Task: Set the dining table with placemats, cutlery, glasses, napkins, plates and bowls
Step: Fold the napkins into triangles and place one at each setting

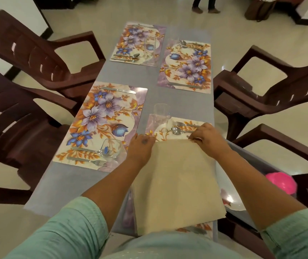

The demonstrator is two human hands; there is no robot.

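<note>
Mint-green sleeves (71, 228) frame the bottom of the head view as a person stands at the near end of a long grey table (170, 101). Both hands hold a beige napkin (175, 180) by its far edge. The left hand (140, 148) pinches the far-left corner with curled fingers, and the right hand (208, 137) pinches the far-right corner the same way. The napkin is spread flat over the near-right placemat (160, 128), covering most of it, and reaches back to the person's body.

Just beyond the hands, on the uncovered strip of that mat, lie a fork (183, 124) and a spoon (179, 130), with a tall clear glass (161, 114) at the mat's far-left corner.

Across the table, the near-left floral mat (100, 126) carries a knife (118, 89) along its far edge, a second fork (87, 161) along its near edge, and a tumbler (111, 148) at the near corner. The far-left mat (136, 43) holds cutlery (129, 57) and another glass (149, 47), too faint to make out clearly. The far-right mat (187, 66) has a knife along its near edge and cutlery at its far edge.

Brown plastic chairs (42, 58) stand on both sides. To the person's right, partly hidden by the right forearm, sits a tub (246, 156) holding a pink bowl (282, 182) and a plate (233, 202). A person's legs (203, 4) show at the far end of the room.
</note>
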